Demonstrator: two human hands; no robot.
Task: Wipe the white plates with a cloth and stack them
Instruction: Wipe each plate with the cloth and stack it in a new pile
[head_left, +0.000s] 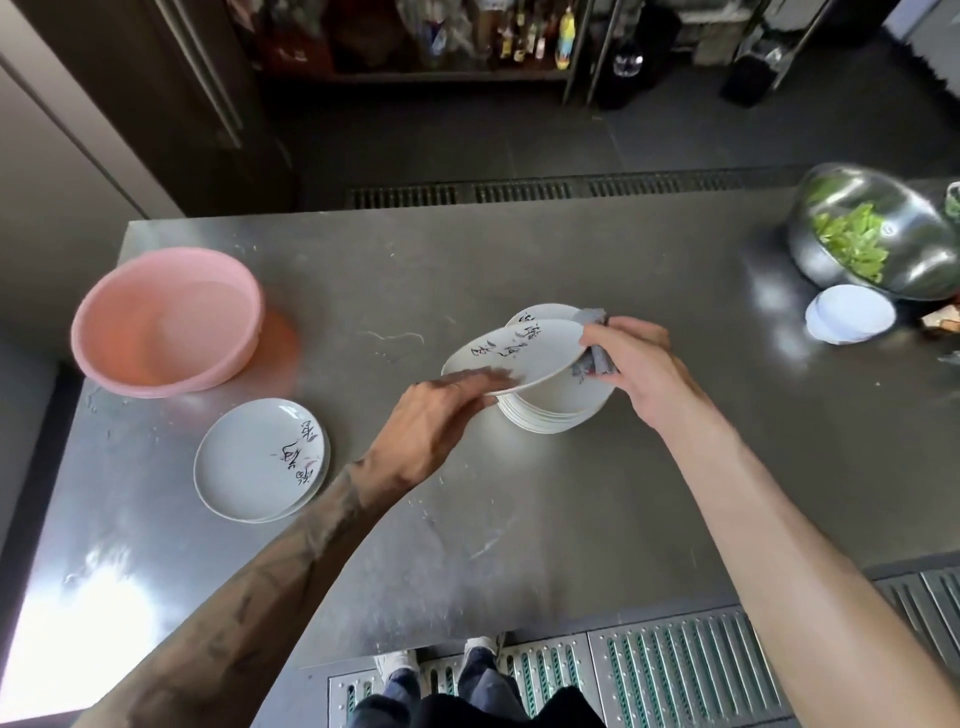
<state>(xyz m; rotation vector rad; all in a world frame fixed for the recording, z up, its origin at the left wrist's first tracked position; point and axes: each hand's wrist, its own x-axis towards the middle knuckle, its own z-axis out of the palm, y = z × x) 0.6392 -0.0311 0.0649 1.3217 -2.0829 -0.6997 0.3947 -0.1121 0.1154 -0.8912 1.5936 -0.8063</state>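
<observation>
A white plate with dark brush lettering is held tilted above a stack of several white plates at the table's middle. My left hand grips the plate's near-left rim. My right hand presses a grey cloth against the plate's right rim; part of the cloth shows above my fingers. Two more plates of the same kind lie stacked flat at the left, apart from both hands.
A pink plastic basin stands at the table's far left. At the far right a steel bowl holds green vegetables, with a small white dish in front of it. The steel table ends near my feet.
</observation>
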